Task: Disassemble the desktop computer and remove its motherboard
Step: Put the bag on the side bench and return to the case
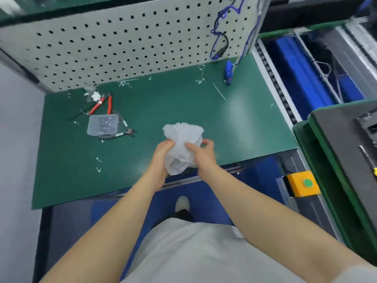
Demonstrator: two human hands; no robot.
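Several tools lie toward the back of the green tabletop (163,103): red-handled pliers (102,105), a clear plastic box (103,125) partly covering cutters (127,132), and a blue screwdriver (228,72) near the pegboard (122,48). The left hand (163,152) and right hand (202,152) both clutch a crumpled white bag (183,139) above the tabletop's near edge. The dark computer case (342,139) sits well to their right, on a neighbouring surface. Green surface lies open between tools and hands.
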